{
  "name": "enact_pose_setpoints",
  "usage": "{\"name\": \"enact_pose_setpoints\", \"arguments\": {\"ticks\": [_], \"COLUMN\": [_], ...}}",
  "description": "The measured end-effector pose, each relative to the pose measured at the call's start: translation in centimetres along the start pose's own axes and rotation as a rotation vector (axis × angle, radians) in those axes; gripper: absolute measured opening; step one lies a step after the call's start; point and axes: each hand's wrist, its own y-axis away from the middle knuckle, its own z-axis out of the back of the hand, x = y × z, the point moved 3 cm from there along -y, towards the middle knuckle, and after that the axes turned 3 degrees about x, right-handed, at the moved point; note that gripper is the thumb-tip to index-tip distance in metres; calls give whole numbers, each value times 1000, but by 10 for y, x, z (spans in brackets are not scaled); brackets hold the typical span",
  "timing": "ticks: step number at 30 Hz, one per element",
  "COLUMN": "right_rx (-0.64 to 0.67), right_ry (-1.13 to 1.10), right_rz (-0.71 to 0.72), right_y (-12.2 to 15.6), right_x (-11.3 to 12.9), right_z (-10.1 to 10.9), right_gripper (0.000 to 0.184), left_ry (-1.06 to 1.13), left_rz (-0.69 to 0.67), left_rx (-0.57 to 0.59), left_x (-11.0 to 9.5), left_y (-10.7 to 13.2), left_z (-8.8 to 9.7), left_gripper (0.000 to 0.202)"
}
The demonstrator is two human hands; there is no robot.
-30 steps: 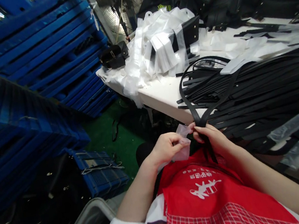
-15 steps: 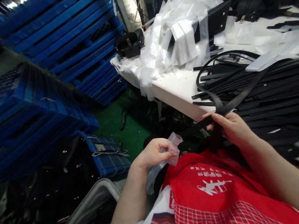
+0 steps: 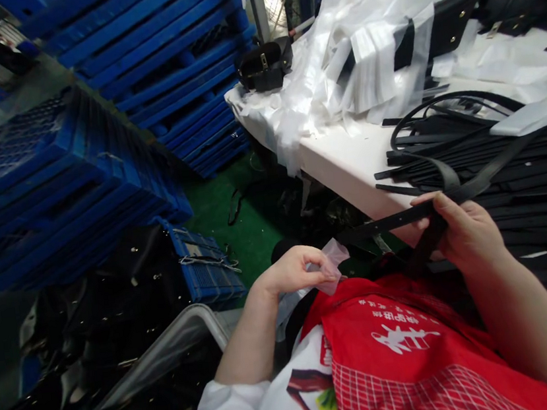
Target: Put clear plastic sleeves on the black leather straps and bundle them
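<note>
By the right grip [image 3: 470, 227], a black strap [image 3: 385, 223] is pinched between thumb and fingers at the place where its lengths cross. By the left grip [image 3: 301, 271], a crumpled piece of clear plastic [image 3: 335, 254] is held between thumb and fingertips. A second ago the two hands were seen almost together, with the plastic right beside the strap; now they have been drawn well apart, and one dark end of the strap has been brought out sideways between them. Whether its tip is touched by the plastic cannot be told. For the work in hand, this means that the end is laid bare along its length, with plastic and strap held separately.

Below the right hand, another length is let down towards the red apron [image 3: 386, 314]. Above it, the strap is looped over a heap of black strips [image 3: 539, 179] on the white table [image 3: 343, 163], with a pale sleeve [image 3: 527, 119] lying across the loop. Farther back, a mound of clear plastic strips [image 3: 324, 52] is piled by the table's corner. To the left, blue pallets [image 3: 177, 70] are stacked.
</note>
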Motion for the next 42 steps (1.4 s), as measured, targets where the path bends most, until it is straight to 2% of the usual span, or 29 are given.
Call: {"name": "enact_pose_setpoints", "arguments": {"ticks": [7,13,19,25,29,33,35,38,40,42], "right_rx": [98,195,204,187,178,184,234,410,538,584], "right_ry": [76,55,21,10,103,297,294,91,-24,-54], "right_rz": [-49,27,-3,-52,-25,24,0,-95,-200,-275], "right_y": [-7,-8,-4,-3,-5,-5,-4,-3,-3,-7], "right_x": [-20,-20,-16,-14,-18,-28,-36,-49,-57,-63], "right_z": [4,7,9,14,16,3,-5,-10,-8,-5], "right_gripper": [46,38,38,36,38,43,45,41,46,49], "left_ry": [8,-10,32,44,166,210,274,323,298,215], "left_rz": [-27,-17,-59,-7,48,64,78,89,70,61], "left_rx": [74,106,79,46,71,75,43,-20,-49,-43], "left_x": [-4,-3,-3,6,6,1,-1,1,3,3], "left_y": [-19,-33,-45,-50,-52,-59,-61,-56,-49,-44], "left_z": [0,-1,-6,-11,-18,-29,-33,-30,-24,-19], "left_gripper": [24,21,22,22,23,26,29,32,32,29]}}
